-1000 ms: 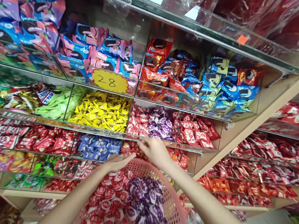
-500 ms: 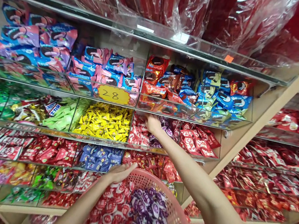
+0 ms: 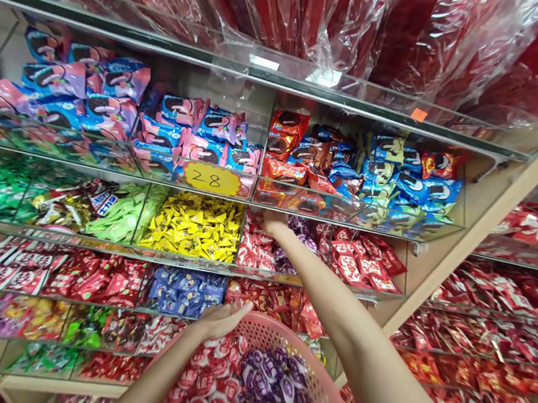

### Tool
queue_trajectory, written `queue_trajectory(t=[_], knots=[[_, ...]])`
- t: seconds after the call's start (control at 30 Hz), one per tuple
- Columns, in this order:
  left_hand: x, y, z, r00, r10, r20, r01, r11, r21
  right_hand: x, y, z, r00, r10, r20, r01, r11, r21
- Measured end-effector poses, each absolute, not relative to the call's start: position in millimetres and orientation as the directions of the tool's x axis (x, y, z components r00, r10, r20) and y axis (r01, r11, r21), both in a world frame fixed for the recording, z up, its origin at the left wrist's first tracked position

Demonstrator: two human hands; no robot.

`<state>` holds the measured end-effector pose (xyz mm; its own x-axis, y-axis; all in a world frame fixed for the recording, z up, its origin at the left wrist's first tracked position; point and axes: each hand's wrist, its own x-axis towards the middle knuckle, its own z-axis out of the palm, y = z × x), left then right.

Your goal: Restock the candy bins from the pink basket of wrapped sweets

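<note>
My left hand grips the far-left rim of a pink perforated plastic basket, its thumb lying along the edge. Red-and-white wrapped candies fill the basket's left side, and purple-and-white wrapped candies fill its right side. Above the basket, my right hand reaches into a glass-fronted shelf bin of red-and-white candies. Its fingers are hidden under the shelf above and among the candies, so what they hold does not show. Purple candies lie just right of that hand.
Yellow candies fill the bin on the left. Red packets lie to the right. Cookie packs stand on the shelf above, behind a glass front with a yellow "28" tag. A slanting wooden panel divides the shelving.
The view has shifted slightly, so the shelves appear a little lower and further right. My right hand stays in the red-and-white candy bin, and my left hand remains on the basket rim.
</note>
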<state>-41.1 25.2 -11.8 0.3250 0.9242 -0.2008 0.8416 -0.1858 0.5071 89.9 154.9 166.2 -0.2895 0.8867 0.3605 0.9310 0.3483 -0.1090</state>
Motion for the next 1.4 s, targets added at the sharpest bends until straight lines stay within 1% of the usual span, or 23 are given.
queue_trajectory(t=[0.1, 0.3, 0.47, 0.6, 0.67, 0.7, 0.77, 0.8, 0.87, 0.9, 0.93, 0.97, 1.0, 1.07, 1.13, 1.2, 1.3, 1.4], knots=[[-40.8, 24.4, -9.7, 0.326, 0.923, -0.207, 0.844, -0.185, 0.503, 92.2, 154.0, 166.4, -0.262, 0.894, 0.363, 0.949, 0.308, -0.073], [-41.4, 24.0, -9.9, 0.332, 0.921, -0.205, 0.837, -0.187, 0.515, 97.1, 153.3, 165.8, -0.284, 0.878, 0.385, 0.944, 0.325, -0.045], [-41.6, 24.8, -10.9, 0.335, 0.920, -0.202, 0.833, -0.189, 0.520, 99.3, 140.8, 169.8, -0.283, 0.834, 0.474, 0.937, 0.346, -0.049], [-41.6, 26.0, -12.2, 0.341, 0.917, -0.207, 0.839, -0.197, 0.507, 104.0, 109.1, 165.4, -0.324, 0.736, 0.594, 0.889, 0.451, -0.075], [-41.7, 26.4, -12.8, 0.345, 0.915, -0.209, 0.842, -0.203, 0.501, 109.8, 86.8, 158.6, -0.320, 0.679, 0.661, 0.849, 0.515, -0.117], [-41.6, 26.5, -13.0, 0.347, 0.914, -0.210, 0.842, -0.205, 0.499, 113.6, 74.9, 154.3, -0.301, 0.657, 0.691, 0.824, 0.544, -0.158], [-41.4, 26.4, -12.8, 0.350, 0.913, -0.210, 0.841, -0.208, 0.500, 121.7, 50.6, 144.4, -0.231, 0.652, 0.722, 0.758, 0.586, -0.286], [-41.3, 26.3, -12.5, 0.353, 0.912, -0.209, 0.839, -0.210, 0.502, 125.4, 38.9, 139.1, -0.185, 0.668, 0.721, 0.705, 0.601, -0.376], [-40.7, 25.7, -11.2, 0.355, 0.910, -0.212, 0.837, -0.209, 0.505, 131.0, 17.0, 128.6, -0.091, 0.742, 0.664, 0.525, 0.603, -0.601], [-40.3, 25.4, -10.3, 0.355, 0.910, -0.216, 0.838, -0.207, 0.505, 132.7, 7.0, 123.7, -0.071, 0.797, 0.600, 0.396, 0.575, -0.716], [-39.8, 25.0, -9.1, 0.351, 0.910, -0.220, 0.839, -0.202, 0.504, 133.7, -2.4, 119.2, -0.075, 0.851, 0.520, 0.257, 0.520, -0.815], [-39.3, 24.7, -7.7, 0.345, 0.912, -0.223, 0.842, -0.196, 0.503, 134.1, -11.1, 115.2, -0.099, 0.896, 0.434, 0.124, 0.444, -0.888], [-38.7, 24.3, -6.3, 0.340, 0.913, -0.226, 0.844, -0.190, 0.501, 134.2, -19.2, 111.6, -0.135, 0.926, 0.353, 0.010, 0.358, -0.934], [-37.8, 23.6, -3.6, 0.340, 0.912, -0.229, 0.845, -0.189, 0.501, 134.2, -33.0, 105.3, -0.207, 0.948, 0.241, -0.159, 0.210, -0.965], [-37.1, 23.1, -1.6, 0.349, 0.909, -0.229, 0.841, -0.197, 0.503, 134.9, -43.6, 99.5, -0.266, 0.946, 0.188, -0.287, 0.109, -0.952], [-36.8, 23.1, -0.9, 0.351, 0.909, -0.227, 0.842, -0.201, 0.500, 136.8, -51.3, 92.6, -0.318, 0.936, 0.151, -0.377, 0.022, -0.926], [-36.5, 23.9, -1.8, 0.341, 0.914, -0.218, 0.852, -0.203, 0.483, 140.9, -58.4, 79.4, -0.353, 0.933, 0.071, -0.422, -0.091, -0.902], [-36.5, 25.6, -4.0, 0.335, 0.913, -0.231, 0.863, -0.200, 0.463, 144.7, -62.4, 63.7, -0.369, 0.930, 0.003, -0.402, -0.157, -0.902]])
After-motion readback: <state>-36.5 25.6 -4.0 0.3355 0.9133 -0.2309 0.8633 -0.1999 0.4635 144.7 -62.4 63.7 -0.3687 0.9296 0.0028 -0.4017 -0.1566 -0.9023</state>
